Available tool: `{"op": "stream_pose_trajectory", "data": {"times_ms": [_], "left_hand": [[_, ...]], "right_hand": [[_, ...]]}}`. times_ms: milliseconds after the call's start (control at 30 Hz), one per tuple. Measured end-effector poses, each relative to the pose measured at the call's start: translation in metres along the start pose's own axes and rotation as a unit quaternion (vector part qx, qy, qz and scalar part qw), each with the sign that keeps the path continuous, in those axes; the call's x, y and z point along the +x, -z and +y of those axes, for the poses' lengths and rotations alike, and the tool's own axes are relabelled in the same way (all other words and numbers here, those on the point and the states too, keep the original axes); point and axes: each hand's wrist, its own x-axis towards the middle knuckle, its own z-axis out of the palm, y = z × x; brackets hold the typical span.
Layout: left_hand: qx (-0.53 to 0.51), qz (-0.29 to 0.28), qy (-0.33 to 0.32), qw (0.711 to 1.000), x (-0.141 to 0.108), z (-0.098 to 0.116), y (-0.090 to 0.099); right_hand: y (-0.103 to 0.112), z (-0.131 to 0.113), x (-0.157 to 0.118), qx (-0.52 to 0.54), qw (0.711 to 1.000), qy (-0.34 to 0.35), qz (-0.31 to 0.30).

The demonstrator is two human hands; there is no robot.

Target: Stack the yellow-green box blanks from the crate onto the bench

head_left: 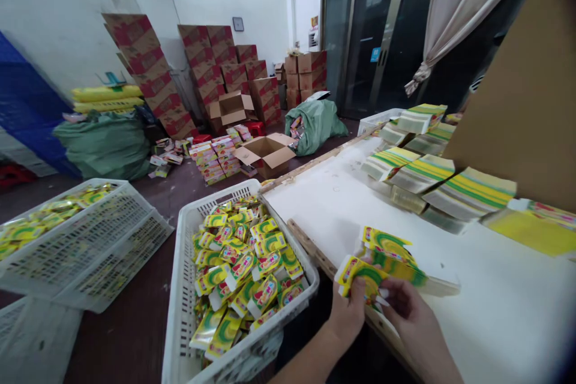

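Observation:
My left hand (347, 311) is closed around a small yellow and green printed carton (360, 275), its thumb across the front face. At the carton's near right end, my right hand (408, 307) pinches close to a small white flap. Just behind the hands, on the white tabletop (333, 192), lies a stack of similar flat cartons (391, 249). Left of the table stands a white plastic crate (174, 288), heaped with folded yellow cartons (243, 264).
Bundles of flat cartons (432, 174) lie further back on the table beside a large cardboard sheet (517, 96). More white crates (112, 246) stand at left. An open cardboard box (265, 153), green sacks (315, 126) and stacked boxes (202, 63) occupy the floor beyond.

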Motion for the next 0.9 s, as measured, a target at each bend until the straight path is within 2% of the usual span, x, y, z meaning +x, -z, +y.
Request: {"op": "stream_pose_trajectory", "data": {"times_ms": [167,300,467,600,700,900], "left_hand": [[0.018,0.046,0.026,0.998,-0.008,-0.016,0.006],[0.018,0.051,0.041,0.998,-0.012,-0.02,0.006],[-0.034,0.052,0.049,0.997,-0.013,-0.02,0.004],[-0.141,0.026,0.074,0.987,-0.01,-0.007,0.0],[-0.205,0.032,0.091,0.974,-0.007,0.003,-0.002],[-0.169,-0.002,0.068,0.983,-0.011,0.002,-0.004]], "right_hand": [[0.002,0.029,-0.006,-0.03,0.999,0.004,0.024],[0.005,0.044,-0.01,-0.031,0.999,0.002,0.014],[0.007,0.036,-0.012,-0.031,0.999,0.001,0.016],[0.007,0.03,-0.016,-0.04,0.999,-0.006,0.018],[0.007,0.028,-0.019,-0.05,0.998,-0.007,0.024],[0.011,0.035,-0.019,-0.019,0.999,-0.014,0.037]]}}
